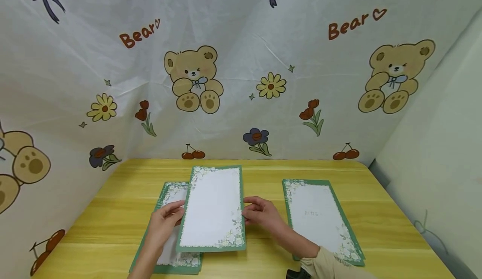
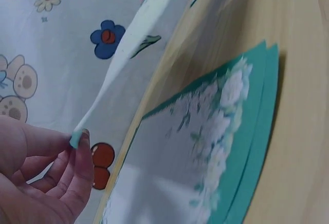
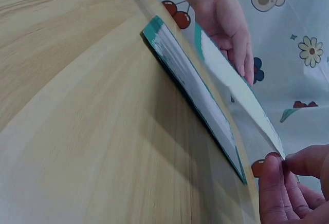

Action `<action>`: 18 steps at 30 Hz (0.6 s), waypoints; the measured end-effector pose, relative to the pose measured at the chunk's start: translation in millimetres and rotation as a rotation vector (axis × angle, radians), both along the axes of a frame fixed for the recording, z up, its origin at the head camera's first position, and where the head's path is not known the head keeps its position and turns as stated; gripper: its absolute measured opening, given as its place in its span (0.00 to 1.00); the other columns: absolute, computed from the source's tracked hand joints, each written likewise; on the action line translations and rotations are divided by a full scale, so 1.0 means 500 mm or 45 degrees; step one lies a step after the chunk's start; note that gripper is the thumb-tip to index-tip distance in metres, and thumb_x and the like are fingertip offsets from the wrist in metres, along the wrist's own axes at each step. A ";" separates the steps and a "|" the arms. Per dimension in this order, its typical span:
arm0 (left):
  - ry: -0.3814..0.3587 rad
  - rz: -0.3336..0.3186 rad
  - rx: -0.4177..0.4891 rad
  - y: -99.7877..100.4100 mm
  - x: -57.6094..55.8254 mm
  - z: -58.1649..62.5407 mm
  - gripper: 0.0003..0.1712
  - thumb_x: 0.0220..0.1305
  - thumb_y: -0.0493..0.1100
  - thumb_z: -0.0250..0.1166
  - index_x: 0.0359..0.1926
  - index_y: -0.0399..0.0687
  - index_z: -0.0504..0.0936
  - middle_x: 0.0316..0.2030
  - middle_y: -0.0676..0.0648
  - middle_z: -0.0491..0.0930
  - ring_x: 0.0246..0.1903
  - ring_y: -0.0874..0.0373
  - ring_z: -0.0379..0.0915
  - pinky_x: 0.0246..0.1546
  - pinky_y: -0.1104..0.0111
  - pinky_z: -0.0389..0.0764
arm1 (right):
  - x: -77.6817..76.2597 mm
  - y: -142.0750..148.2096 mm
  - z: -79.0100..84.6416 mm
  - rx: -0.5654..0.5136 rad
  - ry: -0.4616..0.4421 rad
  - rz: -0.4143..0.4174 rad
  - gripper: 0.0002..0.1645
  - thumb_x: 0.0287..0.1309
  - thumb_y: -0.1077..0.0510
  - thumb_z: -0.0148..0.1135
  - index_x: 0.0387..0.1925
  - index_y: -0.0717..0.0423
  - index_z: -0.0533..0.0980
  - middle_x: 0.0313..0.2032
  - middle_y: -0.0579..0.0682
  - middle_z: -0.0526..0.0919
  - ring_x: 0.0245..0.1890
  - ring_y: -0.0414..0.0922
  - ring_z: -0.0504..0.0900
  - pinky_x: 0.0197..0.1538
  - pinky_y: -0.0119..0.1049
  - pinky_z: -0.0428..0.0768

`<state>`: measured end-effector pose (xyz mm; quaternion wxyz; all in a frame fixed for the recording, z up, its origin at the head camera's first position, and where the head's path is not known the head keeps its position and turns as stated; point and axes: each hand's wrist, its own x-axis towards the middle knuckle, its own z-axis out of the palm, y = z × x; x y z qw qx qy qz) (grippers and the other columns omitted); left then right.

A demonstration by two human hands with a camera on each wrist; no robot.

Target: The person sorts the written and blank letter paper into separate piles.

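A green-bordered sheet of paper (image 1: 212,208) with white flowers in its corners is held up above the table between both hands. My left hand (image 1: 163,224) pinches its left edge; in the left wrist view the thumb and fingers (image 2: 82,167) grip the sheet's rim. At the opposite edge, my right hand (image 1: 265,216) pinches the paper, and the right wrist view shows its fingertips (image 3: 272,183) meeting on the edge. Under and left of the raised sheet lies a pile of matching sheets (image 1: 169,262), partly covered in the head view.
To the right on the wooden table (image 1: 260,262) lies another pile of matching sheets (image 1: 316,216), with faint marks on the top one. A cloth printed with bears (image 1: 193,78) hangs behind the table. A pale wall or panel (image 1: 433,166) borders the right side.
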<state>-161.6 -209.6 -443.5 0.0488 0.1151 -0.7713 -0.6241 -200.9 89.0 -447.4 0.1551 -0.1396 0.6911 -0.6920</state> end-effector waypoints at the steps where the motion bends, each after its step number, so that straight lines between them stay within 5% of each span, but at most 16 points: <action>1: -0.008 0.009 -0.017 -0.007 0.002 0.001 0.18 0.70 0.32 0.60 0.59 0.33 0.79 0.45 0.39 0.79 0.39 0.55 0.77 0.37 0.70 0.82 | 0.000 -0.008 -0.001 0.000 -0.005 0.014 0.27 0.67 0.64 0.61 0.63 0.74 0.68 0.38 0.53 0.83 0.35 0.48 0.84 0.45 0.46 0.84; 18: -0.079 0.053 -0.320 -0.093 0.037 -0.001 0.19 0.71 0.36 0.59 0.59 0.32 0.78 0.48 0.37 0.80 0.43 0.51 0.77 0.33 0.70 0.79 | 0.012 -0.119 -0.029 0.013 -0.084 0.124 0.35 0.60 0.71 0.63 0.66 0.77 0.61 0.34 0.57 0.85 0.31 0.51 0.85 0.38 0.46 0.85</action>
